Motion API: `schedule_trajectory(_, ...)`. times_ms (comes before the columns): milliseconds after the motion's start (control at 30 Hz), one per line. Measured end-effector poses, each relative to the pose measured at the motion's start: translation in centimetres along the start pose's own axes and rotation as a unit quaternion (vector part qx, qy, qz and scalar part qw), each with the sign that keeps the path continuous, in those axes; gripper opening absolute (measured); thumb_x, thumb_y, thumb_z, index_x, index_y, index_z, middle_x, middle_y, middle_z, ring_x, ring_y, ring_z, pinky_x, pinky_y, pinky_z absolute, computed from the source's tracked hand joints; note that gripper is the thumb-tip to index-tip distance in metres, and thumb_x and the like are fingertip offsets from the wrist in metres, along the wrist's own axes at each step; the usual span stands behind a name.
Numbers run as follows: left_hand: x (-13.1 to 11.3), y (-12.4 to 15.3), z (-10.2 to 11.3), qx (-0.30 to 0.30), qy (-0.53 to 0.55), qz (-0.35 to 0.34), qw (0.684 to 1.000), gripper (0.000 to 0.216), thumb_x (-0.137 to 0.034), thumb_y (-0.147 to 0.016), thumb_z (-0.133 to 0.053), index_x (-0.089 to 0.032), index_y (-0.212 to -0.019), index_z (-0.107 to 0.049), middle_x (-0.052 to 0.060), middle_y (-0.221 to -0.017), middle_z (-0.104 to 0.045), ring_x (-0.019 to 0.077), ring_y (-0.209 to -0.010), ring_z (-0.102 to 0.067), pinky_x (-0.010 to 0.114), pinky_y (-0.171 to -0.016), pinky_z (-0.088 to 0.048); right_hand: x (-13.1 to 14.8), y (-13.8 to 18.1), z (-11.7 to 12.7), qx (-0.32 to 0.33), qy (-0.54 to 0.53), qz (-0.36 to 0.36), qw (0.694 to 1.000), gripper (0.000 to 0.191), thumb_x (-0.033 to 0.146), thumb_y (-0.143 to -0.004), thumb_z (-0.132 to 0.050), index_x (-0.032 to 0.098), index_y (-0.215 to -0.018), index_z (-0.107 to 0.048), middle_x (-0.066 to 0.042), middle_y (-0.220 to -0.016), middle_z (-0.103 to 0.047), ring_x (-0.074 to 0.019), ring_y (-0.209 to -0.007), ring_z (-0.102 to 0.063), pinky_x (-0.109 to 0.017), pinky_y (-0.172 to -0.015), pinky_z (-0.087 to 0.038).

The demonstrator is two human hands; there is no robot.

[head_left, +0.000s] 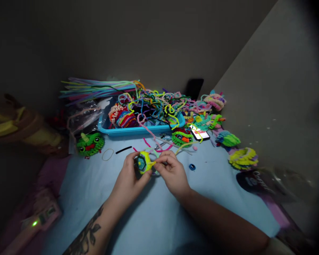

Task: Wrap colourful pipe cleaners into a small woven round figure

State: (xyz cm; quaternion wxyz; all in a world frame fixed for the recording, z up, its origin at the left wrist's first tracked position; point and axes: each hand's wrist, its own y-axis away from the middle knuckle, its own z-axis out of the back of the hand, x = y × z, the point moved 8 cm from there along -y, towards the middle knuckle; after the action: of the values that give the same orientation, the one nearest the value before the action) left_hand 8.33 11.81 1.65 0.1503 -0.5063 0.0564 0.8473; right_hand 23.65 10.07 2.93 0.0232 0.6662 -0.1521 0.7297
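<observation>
Over the middle of the blue cloth, my left hand [131, 173] is closed around a small yellow and teal pipe-cleaner piece [146, 162]. Its round teal face, ringed in dark green, is turned to the left. My right hand [172, 171] pinches a yellow point that sticks out from the right side of that piece. The fingertips of both hands nearly meet there. Part of the piece is hidden behind my left fingers. A pale curved strand shows between the hands, partly covered. Just right of my right hand lies a small dark blue round bead-like piece [192, 166].
A blue tray [138, 131] heaped with tangled pipe cleaners [159, 102] stands at the back. Left of it lie straight pipe cleaners [95, 88] and a green fuzzy figure [91, 144]. A lit phone [199, 133] and a yellow fuzzy figure [243, 158] are at right.
</observation>
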Motion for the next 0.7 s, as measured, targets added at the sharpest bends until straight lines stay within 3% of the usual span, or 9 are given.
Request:
schedule_trajectory(100,-0.7,0.0,0.2,-0.010,-0.023,-0.035,0.999,0.058,-0.035,-0.083,-0.063,-0.018,-0.130,-0.034,0.017,-0.129,-0.049,0.0261,-0.121,-0.051,0.044,-0.096,-0.047,0.3,0.2,-0.1,0.008,0.030,0.011,0.999,0.004,0.019,-0.079,-0.061,0.021,-0.077,-0.063,-0.003,-0.092,-0.050,-0.0144,-0.080,-0.056,-0.025,-0.064,-0.049)
schedule_trajectory(200,-2.5,0.3,1.4,-0.068,-0.073,-0.098,0.990,0.047,-0.033,-0.082,-0.064,-0.021,-0.123,-0.044,0.014,-0.131,-0.047,0.0266,-0.125,-0.046,0.043,-0.097,-0.046,0.8,0.2,0.0,0.012,0.067,0.032,0.997,0.005,0.017,-0.081,-0.058,0.021,-0.078,-0.060,-0.004,-0.095,-0.049,-0.0145,-0.081,-0.056,-0.026,-0.067,-0.049)
schedule_trajectory(333,-4.5,0.9,2.5,-0.118,-0.114,-0.158,0.974,0.017,-0.026,-0.086,-0.059,-0.023,-0.102,-0.062,0.007,-0.102,-0.060,0.0202,-0.098,-0.059,0.035,-0.085,-0.050,1.0,0.3,0.0,0.014,0.091,0.050,0.995,0.005,0.018,-0.083,-0.056,0.021,-0.080,-0.059,-0.004,-0.095,-0.048,-0.0151,-0.082,-0.055,-0.027,-0.068,-0.049)
schedule_trajectory(433,-4.7,1.0,2.5,-0.116,-0.127,-0.161,0.972,0.011,-0.025,-0.087,-0.057,-0.022,-0.093,-0.066,0.005,-0.087,-0.061,0.0179,-0.084,-0.059,0.031,-0.075,-0.049,1.0,0.5,-0.2,0.023,0.091,0.057,0.994,0.005,0.019,-0.084,-0.054,0.022,-0.081,-0.057,-0.004,-0.095,-0.049,-0.0150,-0.082,-0.055,-0.027,-0.068,-0.049)
schedule_trajectory(700,-4.4,0.9,1.7,-0.083,-0.097,-0.161,0.979,0.010,-0.019,-0.089,-0.053,-0.020,-0.089,-0.063,0.005,-0.084,-0.061,0.0170,-0.083,-0.058,0.030,-0.075,-0.048,1.4,0.7,-0.5,0.036,0.092,0.073,0.992,0.007,0.017,-0.083,-0.057,0.022,-0.080,-0.061,-0.004,-0.093,-0.053,-0.0153,-0.083,-0.058,-0.026,-0.068,-0.050)
